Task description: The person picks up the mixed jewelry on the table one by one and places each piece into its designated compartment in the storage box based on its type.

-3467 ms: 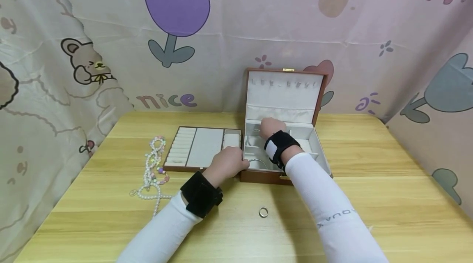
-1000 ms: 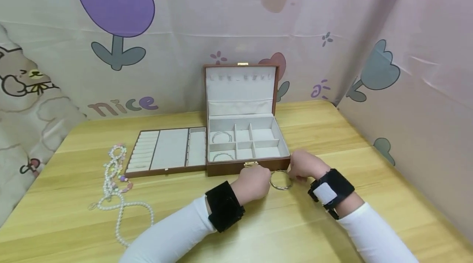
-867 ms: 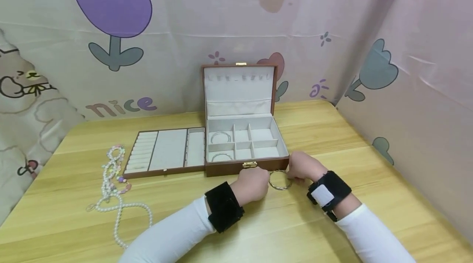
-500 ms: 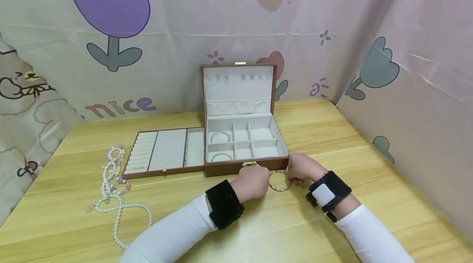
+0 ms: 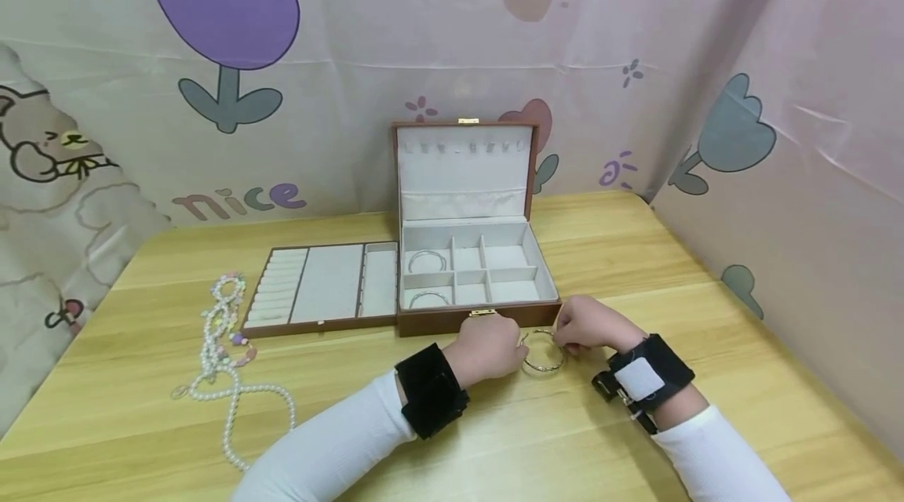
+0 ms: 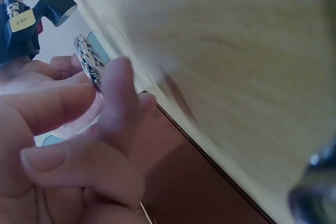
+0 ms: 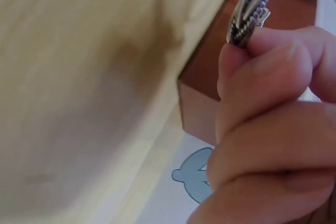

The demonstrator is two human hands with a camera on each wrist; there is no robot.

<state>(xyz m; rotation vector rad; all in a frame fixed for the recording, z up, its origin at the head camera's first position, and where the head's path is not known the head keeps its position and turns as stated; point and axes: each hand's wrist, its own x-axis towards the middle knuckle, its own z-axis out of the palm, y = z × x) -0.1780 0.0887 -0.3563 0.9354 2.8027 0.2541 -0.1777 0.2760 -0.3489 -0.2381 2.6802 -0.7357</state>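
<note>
A braided metal bangle [image 5: 544, 369] is held just in front of the jewelry box [image 5: 428, 321]. My left hand [image 5: 489, 347] pinches its left side between fingertips, and my right hand [image 5: 592, 323] pinches its right side with thumb and curled fingers. In the left wrist view the bangle [image 6: 88, 59] shows edge-on, with fingertips [image 6: 118, 85] on it. The right wrist view shows its twisted strands [image 7: 251, 9] at the thumb and index finger. The brown box stands with its lid [image 5: 462, 165] up; a silver bangle [image 5: 428, 252] sits in the back-left compartment, another [image 5: 428, 294] in the front-left.
Left of the box lies a flat tray [image 5: 328, 282] with ring rolls. A tangle of bead strings and a pearl necklace [image 5: 236, 391] lies on the wooden table [image 5: 162, 408] at left. Printed cloth [image 5: 367, 31] hangs behind and on both sides.
My right hand has left the box for the table, and both hands have come to the braided bangle. The small ring seen earlier is out of sight. Lately the bangle shifts slightly nearer me.
</note>
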